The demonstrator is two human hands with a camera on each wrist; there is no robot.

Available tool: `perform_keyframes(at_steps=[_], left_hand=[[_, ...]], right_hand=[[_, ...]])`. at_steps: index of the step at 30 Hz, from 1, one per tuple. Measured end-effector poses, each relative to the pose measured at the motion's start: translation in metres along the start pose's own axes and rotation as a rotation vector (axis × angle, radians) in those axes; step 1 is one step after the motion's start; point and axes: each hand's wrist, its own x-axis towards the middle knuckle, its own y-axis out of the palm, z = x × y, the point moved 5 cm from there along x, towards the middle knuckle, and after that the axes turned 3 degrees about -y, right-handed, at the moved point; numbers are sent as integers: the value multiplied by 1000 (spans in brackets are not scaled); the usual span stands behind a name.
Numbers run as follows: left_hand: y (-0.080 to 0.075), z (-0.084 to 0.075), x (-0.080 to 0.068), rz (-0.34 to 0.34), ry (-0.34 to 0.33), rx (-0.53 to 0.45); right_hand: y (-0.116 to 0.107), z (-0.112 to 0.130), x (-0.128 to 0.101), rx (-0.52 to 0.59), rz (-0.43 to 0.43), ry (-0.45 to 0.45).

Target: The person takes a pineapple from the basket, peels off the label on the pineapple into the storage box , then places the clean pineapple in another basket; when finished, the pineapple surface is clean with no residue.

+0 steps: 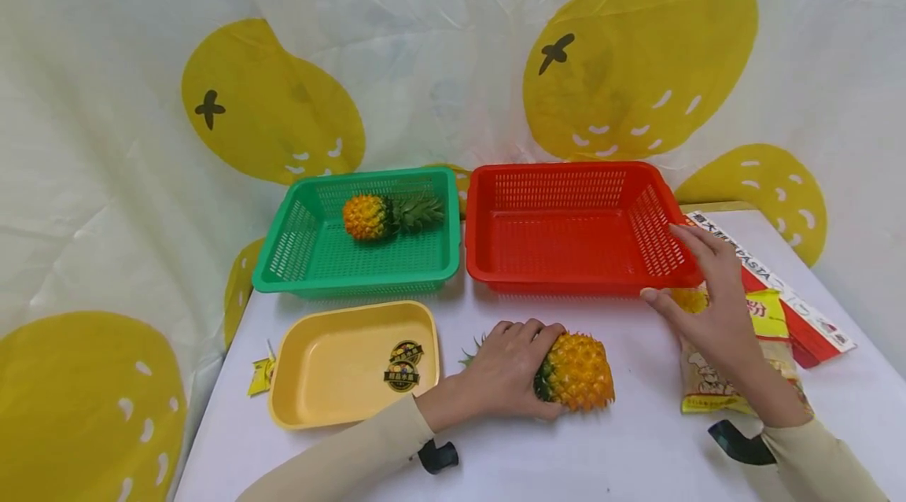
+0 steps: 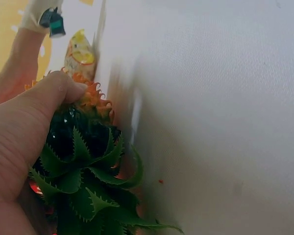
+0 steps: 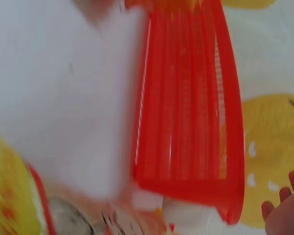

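Observation:
My left hand grips a small orange pineapple lying on its side on the white table, fingers over the top and thumb along the near side. Its green spiky crown leaves poke out below the hand in the left wrist view. My right hand is spread with nothing between fingers and thumb. It overlaps the front right corner of the red basket, which has no fruit in it. Another small pineapple lies in the green basket, its crown pointing right.
A pale yellow tray with black and gold stickers stands front left, a small yellow packet beside it. Under my right arm lies a plastic food bag, with a red and white pasta box behind it. A patterned curtain hangs behind.

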Motion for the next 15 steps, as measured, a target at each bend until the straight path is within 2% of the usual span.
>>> perform_keyframes(at_steps=[5, 8, 15], left_hand=[[2, 0, -1, 21, -4, -3], [2, 1, 0, 20, -4, -4], [1, 2, 0, 11, -3, 7]], right_hand=[[-10, -31, 10, -70, -10, 184], [-10, -45, 14, -82, 14, 254], [0, -63, 17, -120, 110, 301]])
